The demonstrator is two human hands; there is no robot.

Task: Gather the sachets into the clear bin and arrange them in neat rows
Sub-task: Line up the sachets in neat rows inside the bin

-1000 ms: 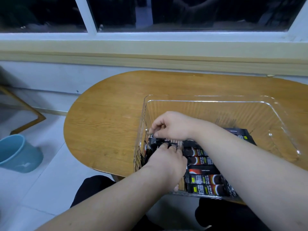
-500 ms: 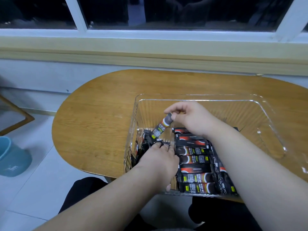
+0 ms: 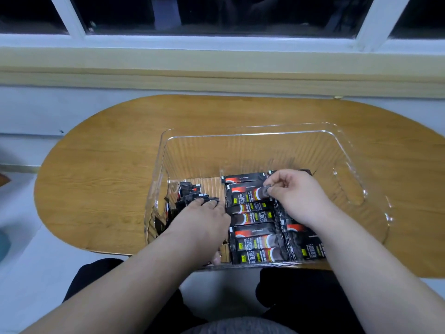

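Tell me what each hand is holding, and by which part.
The right hand pinches one sachet by its right end. The left hand grips nothing visible; its fingers rest on the loose pile.

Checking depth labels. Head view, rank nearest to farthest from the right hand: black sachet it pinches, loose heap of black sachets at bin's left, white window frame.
1. Black stick sachet: pinched by the right hand.
2. Loose heap of black sachets: left side of the clear plastic bin, under the left hand.
3. White window frame: far back.
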